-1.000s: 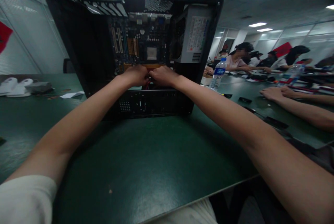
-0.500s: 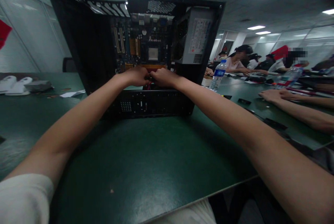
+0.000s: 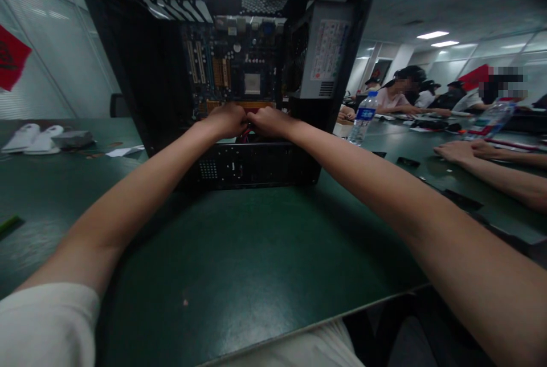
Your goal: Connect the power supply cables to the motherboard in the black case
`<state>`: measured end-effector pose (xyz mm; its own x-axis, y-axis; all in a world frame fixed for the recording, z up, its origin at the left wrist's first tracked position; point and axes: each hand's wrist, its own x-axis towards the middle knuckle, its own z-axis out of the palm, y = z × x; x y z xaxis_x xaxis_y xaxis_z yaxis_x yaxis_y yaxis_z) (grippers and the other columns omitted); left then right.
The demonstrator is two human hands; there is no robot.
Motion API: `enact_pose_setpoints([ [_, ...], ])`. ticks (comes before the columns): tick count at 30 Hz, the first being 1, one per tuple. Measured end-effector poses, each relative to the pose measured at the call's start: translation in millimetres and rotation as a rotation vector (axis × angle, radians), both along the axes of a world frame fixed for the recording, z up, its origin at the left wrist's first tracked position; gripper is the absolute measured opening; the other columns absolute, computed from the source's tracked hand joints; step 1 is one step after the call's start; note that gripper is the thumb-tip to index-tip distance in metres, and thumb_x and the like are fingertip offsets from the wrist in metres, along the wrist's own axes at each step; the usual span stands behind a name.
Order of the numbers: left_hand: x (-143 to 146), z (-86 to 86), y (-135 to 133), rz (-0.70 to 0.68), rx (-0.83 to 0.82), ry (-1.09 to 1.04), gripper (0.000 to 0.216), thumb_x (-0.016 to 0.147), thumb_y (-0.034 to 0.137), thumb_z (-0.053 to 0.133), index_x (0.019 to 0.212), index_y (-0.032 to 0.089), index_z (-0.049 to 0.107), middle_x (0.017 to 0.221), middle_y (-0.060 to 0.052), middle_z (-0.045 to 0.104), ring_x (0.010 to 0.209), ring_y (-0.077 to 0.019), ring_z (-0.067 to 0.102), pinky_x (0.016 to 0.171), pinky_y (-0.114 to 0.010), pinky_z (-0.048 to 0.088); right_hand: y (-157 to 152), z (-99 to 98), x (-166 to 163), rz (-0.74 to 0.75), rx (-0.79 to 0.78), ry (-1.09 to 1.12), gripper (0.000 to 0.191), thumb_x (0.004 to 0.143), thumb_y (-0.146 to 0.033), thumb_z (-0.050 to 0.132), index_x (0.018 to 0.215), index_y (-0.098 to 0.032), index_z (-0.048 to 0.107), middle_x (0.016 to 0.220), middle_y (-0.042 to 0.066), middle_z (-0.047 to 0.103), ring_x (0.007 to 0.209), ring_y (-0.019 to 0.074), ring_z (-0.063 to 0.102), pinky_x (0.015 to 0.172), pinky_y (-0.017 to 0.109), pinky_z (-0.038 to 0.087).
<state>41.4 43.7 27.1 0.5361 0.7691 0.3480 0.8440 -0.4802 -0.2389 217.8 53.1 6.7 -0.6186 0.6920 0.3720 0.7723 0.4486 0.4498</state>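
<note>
A black computer case (image 3: 273, 164) stands on the green table with its open side facing me. Inside it are a motherboard (image 3: 205, 51) with a bare square processor (image 3: 252, 84) and a grey power supply (image 3: 327, 51) at upper right. My left hand (image 3: 228, 119) and my right hand (image 3: 271, 122) meet at the lower edge of the board, near orange and red memory slots (image 3: 260, 105). The fingers of both are closed, fingertips together, on a thin dark and reddish cable (image 3: 244, 137) that shows just below them. Its end is hidden by my fingers.
On the green table (image 3: 239, 253), white shoe-like objects (image 3: 36, 138) and a grey block (image 3: 72, 139) lie at left. A water bottle (image 3: 363, 119) stands right of the case. Another person's hands (image 3: 464, 150) rest farther right, near dark flat pieces (image 3: 408, 162). Other people sit beyond.
The view has shifted slightly, so the room at right appears farther right. Both hands stay together at the same spot in the case, with the fingers slightly shifted. A green object shows at the left edge.
</note>
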Motion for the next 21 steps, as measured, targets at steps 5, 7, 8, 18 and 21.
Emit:
enact_pose_setpoints([
  [5, 1, -1.8, 1, 0.002, -0.005, -0.041, 0.037, 0.095, 0.034, 0.054, 0.118, 0.018, 0.078, 0.118, -0.015, 0.076, 0.11, -0.0302, 0.069, 0.091, -0.036, 0.051, 2, -0.1, 2, 0.005, -0.003, 0.003, 0.033, 0.099, -0.018, 0.052, 0.128, -0.006, 0.063, 0.115, 0.023, 0.073, 0.101, 0.0317, 0.07, 0.074, 0.035, 0.045],
  [7, 2, -2.0, 1, -0.005, -0.005, -0.048, 0.038, 0.095, 0.032, 0.053, 0.119, 0.016, 0.078, 0.117, -0.017, 0.075, 0.109, -0.0308, 0.069, 0.09, -0.037, 0.051, 0, 0.5, 2, 0.009, -0.01, 0.006, 0.033, 0.1, -0.018, 0.051, 0.128, -0.006, 0.064, 0.115, 0.023, 0.073, 0.1, 0.0311, 0.071, 0.075, 0.035, 0.045],
  [8, 2, -2.0, 1, -0.007, -0.007, -0.051, 0.038, 0.095, 0.032, 0.053, 0.119, 0.015, 0.078, 0.117, -0.018, 0.075, 0.108, -0.0312, 0.07, 0.089, -0.037, 0.051, 0, 0.8, 2, 0.014, -0.012, 0.008, 0.033, 0.1, -0.019, 0.051, 0.127, -0.005, 0.064, 0.116, 0.023, 0.073, 0.1, 0.0308, 0.071, 0.076, 0.035, 0.045],
  [18, 4, -0.5, 2, 0.016, 0.003, -0.052, 0.04, 0.094, 0.033, 0.055, 0.123, 0.013, 0.075, 0.118, -0.02, 0.075, 0.109, -0.0305, 0.07, 0.087, -0.035, 0.052, -4, 2.8, 0, 0.036, -0.037, 0.015, 0.035, 0.105, -0.021, 0.046, 0.13, -0.005, 0.063, 0.122, 0.025, 0.07, 0.105, 0.0311, 0.069, 0.082, 0.037, 0.048],
  [21, 4, 0.3, 3, 0.02, 0.018, -0.043, 0.039, 0.094, 0.033, 0.054, 0.12, 0.013, 0.076, 0.117, -0.02, 0.075, 0.107, -0.0296, 0.071, 0.087, -0.034, 0.052, -9, 4.3, -2, 0.014, -0.045, 0.03, 0.035, 0.107, -0.023, 0.044, 0.132, -0.009, 0.063, 0.125, 0.023, 0.07, 0.109, 0.0308, 0.068, 0.084, 0.038, 0.05],
])
